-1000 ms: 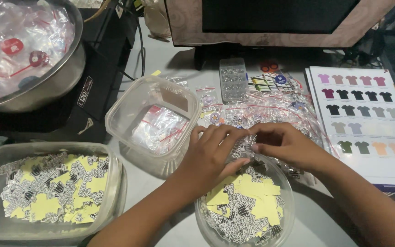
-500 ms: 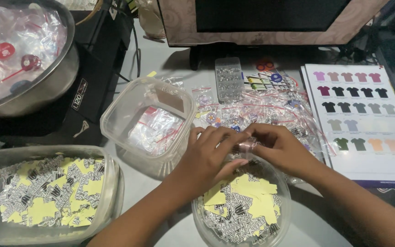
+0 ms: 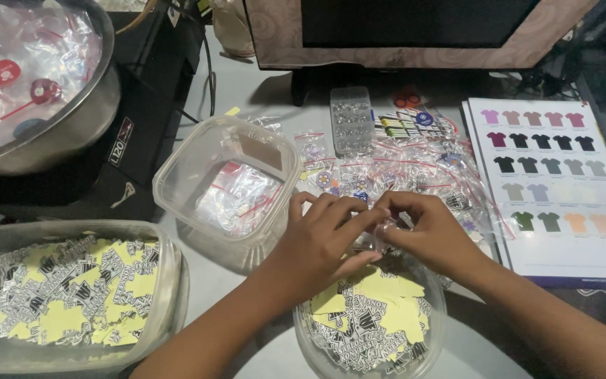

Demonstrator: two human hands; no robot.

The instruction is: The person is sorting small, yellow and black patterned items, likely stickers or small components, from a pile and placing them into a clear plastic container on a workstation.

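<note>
From my view, a small clear plastic bag (image 3: 381,235) is pinched between both hands, just above the far rim of a round clear container (image 3: 429,337) full of yellow-backed, black-and-white printed stickers (image 3: 366,319). My left hand (image 3: 320,242) has its fingers curled together over the bag, thumb and fingertips closed on it; my right hand (image 3: 433,235) meets it from the other side, its fingertips also pressed shut on the bag, so the two hands touch at the fingers. Behind the hands, a loose heap of small zip bags with red seal strips (image 3: 415,172) lies spread on the desk (image 3: 247,91), some showing little coloured badges inside. To the left of the hands, a square clear tub (image 3: 177,168) sits tilted, with more clear bags in it. Further left, near the desk's front edge, a rectangular clear tub (image 3: 166,281) holds another pile of the same stickers. At the far left, a metal bowl (image 3: 99,105) filled with clear bags rests on a black box (image 3: 142,147). To the right lies a printed chart of coloured shirt shapes (image 3: 555,189), and a monitor with a patterned frame (image 3: 415,31) stands at the back of the desk.
</note>
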